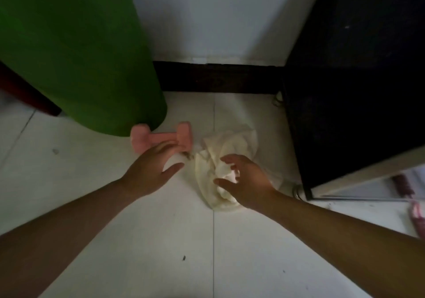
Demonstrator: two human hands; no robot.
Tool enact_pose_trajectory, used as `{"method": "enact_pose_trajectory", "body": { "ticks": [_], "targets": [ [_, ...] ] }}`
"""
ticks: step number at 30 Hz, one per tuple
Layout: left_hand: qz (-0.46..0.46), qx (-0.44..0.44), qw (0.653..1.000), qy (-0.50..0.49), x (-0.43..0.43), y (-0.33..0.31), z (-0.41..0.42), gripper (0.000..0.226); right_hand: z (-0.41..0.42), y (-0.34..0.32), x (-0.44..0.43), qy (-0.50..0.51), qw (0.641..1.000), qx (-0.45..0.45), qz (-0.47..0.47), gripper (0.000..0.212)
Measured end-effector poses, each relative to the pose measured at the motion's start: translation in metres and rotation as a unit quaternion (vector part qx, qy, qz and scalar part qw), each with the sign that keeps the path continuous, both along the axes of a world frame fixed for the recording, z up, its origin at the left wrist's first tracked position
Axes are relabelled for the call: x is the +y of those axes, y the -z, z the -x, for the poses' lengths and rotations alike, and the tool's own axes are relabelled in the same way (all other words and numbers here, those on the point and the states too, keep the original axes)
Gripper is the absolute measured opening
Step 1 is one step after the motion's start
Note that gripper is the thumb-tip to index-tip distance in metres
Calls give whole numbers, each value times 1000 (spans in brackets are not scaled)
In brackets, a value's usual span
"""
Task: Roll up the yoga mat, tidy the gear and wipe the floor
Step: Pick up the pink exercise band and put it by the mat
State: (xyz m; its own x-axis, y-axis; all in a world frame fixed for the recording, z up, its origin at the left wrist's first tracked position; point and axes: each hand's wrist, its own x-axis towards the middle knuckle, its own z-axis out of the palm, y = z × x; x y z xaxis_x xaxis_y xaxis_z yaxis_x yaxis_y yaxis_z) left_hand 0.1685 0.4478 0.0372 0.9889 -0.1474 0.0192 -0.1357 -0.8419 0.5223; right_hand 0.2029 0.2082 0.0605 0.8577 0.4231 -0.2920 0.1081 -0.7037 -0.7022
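I had my right hand spread wide over the crumpled cloth, which lay on the floor right beneath its fingers. My left hand, open and empty, reached toward twelve o'clock for the pink dumbbell, whose long axis ran nine-to-three beside the upright rolled green mat.

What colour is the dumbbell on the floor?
Pink; the dumbbell shows in the head view.

White tiled floor, pink dumbbell, crumpled cream cloth, upright green rolled mat
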Motion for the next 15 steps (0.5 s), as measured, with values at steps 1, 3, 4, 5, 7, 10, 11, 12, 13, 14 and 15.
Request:
{"method": "enact_pose_trajectory", "body": {
  "ticks": [1,3,4,5,7,10,11,12,13,14,15],
  "targets": [
    [-7,9,1000,29,-13,-7,1,52,11,-7,-19,-2,1000,14,-4,52],
    [-16,38,997,72,-42,-24,4,54,31,-22,-58,-23,999,38,5,50],
    [-27,59,994,94,-55,-32,6,55,39,-29,-76,-39,998,54,19,50],
    [-40,69,988,130,-74,-40,7,58,48,-39,-100,-47,996,72,37,50],
    [-83,96,970,206,-115,-56,8,65,61,-55,-148,-61,992,92,68,49],
    [-132,113,939,296,-182,-78,3,65,68,-65,-217,-55,991,74,96,49],
    [-137,116,930,320,-205,-84,1,62,69,-65,-239,-44,992,64,104,49],
    [-136,121,921,345,-230,-89,-1,57,69,-64,-261,-31,992,54,112,49],
    [-127,134,912,366,-253,-93,-2,53,69,-61,-282,-15,992,44,120,50],
    [-116,149,905,382,-276,-96,-2,50,68,-57,-303,3,991,35,126,50],
    [-109,163,898,394,-298,-99,-3,48,69,-53,-323,27,991,30,130,51]
  ]
}}
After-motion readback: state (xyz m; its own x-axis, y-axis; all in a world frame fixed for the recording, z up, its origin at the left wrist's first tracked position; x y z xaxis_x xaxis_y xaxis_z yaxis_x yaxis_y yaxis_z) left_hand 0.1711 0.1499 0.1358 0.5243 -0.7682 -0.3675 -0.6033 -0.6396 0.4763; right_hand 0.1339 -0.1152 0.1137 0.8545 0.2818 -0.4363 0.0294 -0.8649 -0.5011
